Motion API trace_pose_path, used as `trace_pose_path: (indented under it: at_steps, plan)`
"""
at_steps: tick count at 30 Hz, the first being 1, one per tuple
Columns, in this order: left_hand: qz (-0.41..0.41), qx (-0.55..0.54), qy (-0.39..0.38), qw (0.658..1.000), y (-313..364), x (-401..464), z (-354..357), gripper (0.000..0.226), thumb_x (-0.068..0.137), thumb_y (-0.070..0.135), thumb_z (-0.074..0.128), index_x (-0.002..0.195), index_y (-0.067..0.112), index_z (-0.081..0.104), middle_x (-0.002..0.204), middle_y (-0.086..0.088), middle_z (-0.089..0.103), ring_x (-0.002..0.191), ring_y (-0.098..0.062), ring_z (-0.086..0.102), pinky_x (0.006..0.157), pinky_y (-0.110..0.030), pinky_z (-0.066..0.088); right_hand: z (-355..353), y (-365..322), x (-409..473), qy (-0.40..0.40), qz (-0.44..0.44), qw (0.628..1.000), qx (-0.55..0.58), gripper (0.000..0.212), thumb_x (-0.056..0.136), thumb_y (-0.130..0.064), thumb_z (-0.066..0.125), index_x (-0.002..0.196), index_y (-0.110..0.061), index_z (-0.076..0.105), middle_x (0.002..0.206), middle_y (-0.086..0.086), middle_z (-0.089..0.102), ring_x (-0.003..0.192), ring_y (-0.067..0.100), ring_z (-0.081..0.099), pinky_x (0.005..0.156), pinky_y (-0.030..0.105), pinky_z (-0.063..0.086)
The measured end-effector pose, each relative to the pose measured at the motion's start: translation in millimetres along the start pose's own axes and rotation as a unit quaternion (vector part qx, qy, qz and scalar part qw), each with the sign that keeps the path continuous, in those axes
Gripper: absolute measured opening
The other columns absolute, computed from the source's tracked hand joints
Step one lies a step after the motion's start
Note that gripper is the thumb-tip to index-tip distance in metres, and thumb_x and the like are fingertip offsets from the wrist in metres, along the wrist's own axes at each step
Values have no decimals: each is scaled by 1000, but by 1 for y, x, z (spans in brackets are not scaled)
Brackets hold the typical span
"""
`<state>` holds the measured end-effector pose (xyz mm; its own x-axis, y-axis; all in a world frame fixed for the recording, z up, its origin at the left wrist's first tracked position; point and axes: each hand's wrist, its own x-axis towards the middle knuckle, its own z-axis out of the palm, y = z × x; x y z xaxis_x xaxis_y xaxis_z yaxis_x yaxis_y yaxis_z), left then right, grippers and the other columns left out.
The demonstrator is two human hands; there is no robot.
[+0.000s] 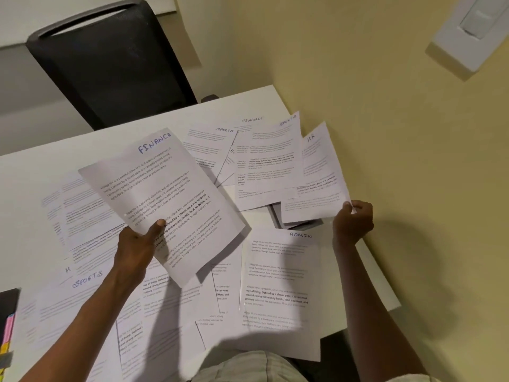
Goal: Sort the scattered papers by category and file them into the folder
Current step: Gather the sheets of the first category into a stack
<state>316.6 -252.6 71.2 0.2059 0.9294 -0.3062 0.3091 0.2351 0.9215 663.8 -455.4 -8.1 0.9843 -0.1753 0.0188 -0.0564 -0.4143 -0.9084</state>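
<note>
Clearly the sorting step is in hand, not yet the filing. Nearest to the person, an ADMIN sheet (278,282) lies flat on the white surface (68,150), partly over its near edge, and a SPORTS sheet (82,293) lies at the near left among other overlapping papers. Above these, the left hand (137,244) holds up a FINANCE sheet (162,199), the thumb pressing on its front and the fingers hidden behind it. The right hand (354,221) pinches the lower corner of an HR sheet (316,175), lifted near the right edge of the surface. Farther away, more sheets marked SPORTS and FINANCE (264,166) lie fanned and overlapping. At the far left edge a dark object with coloured tabs (8,321) may be the folder, but I cannot tell for sure. I judge that the next move calls for putting each held sheet on its own category pile, reading the handwritten headings carefully, because the printed text looks alike on every page.
</note>
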Motion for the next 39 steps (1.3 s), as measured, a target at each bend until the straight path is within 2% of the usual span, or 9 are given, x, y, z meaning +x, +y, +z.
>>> trace_pose_path:
  at_steps: [9, 13, 19, 22, 26, 29, 31, 34, 39]
  plan:
    - [6, 8, -16, 1000, 15, 18, 6, 42, 91, 24, 70, 131, 14, 62, 118, 2, 70, 107, -23, 67, 98, -51, 50, -20, 23, -13, 23, 81, 996, -23, 18, 89, -7, 59, 105, 1, 60, 105, 18, 67, 98, 36, 63, 78, 32, 46]
    - [3, 18, -19, 1000, 18, 23, 9, 39, 91, 25, 70, 128, 15, 63, 120, -1, 69, 106, -26, 66, 97, -53, 50, -25, 28, -20, -29, 92, 989, -115, 44, 86, -14, 63, 125, -3, 48, 122, 20, 58, 110, 38, 57, 84, 44, 50]
    - [-15, 9, -40, 999, 17, 31, 15, 36, 92, 23, 68, 127, 17, 63, 113, 4, 70, 104, -22, 67, 96, -50, 51, 8, 12, -24, -75, -230, 951, -190, 42, 82, -10, 63, 123, -4, 53, 120, 15, 58, 111, 31, 52, 92, 42, 47]
    - [-29, 8, -42, 999, 16, 37, 19, 32, 92, 22, 68, 124, 20, 62, 108, 9, 70, 102, -21, 67, 96, -51, 50, 55, -4, -21, -244, -313, 890, -224, 50, 88, -18, 64, 133, -2, 50, 134, 17, 54, 125, 33, 49, 104, 41, 41]
    - [-32, 20, -48, 998, 19, 45, 22, 31, 92, 25, 67, 122, 23, 62, 109, 10, 70, 101, -21, 68, 93, -51, 51, 118, -18, -19, -443, -326, 753, -360, 67, 98, -46, 43, 152, -11, 22, 162, 9, 14, 148, 30, 14, 119, 50, 17]
    - [-35, 42, -46, 997, 19, 53, 20, 36, 91, 30, 69, 125, 20, 64, 110, 6, 73, 99, -21, 70, 92, -52, 54, 144, -9, -20, -483, -340, 675, -443, 57, 100, -50, 30, 143, -14, 41, 156, 4, 30, 147, 26, 20, 118, 52, 12]
    - [-38, 57, -47, 997, 19, 59, 19, 41, 89, 35, 70, 127, 21, 63, 111, 5, 74, 99, -20, 71, 91, -52, 55, 153, 1, -23, -396, -409, 701, -429, 51, 99, -47, 31, 107, -12, 68, 119, 9, 66, 124, 30, 52, 111, 51, 28]
    - [-38, 71, -46, 996, 19, 69, 20, 44, 87, 39, 70, 128, 23, 62, 110, 6, 74, 97, -17, 72, 89, -49, 56, 165, -10, -24, -307, -432, 757, -383, 48, 95, -39, 43, 66, -9, 68, 60, 9, 65, 69, 31, 64, 81, 40, 48]
    - [-42, 71, -46, 996, 22, 88, 22, 43, 86, 41, 69, 126, 27, 63, 107, 11, 75, 97, -14, 72, 88, -46, 57, 243, -64, 6, -317, -337, 845, -268, 28, 94, -27, 55, 90, -3, 68, 83, 13, 69, 81, 28, 63, 75, 37, 53]
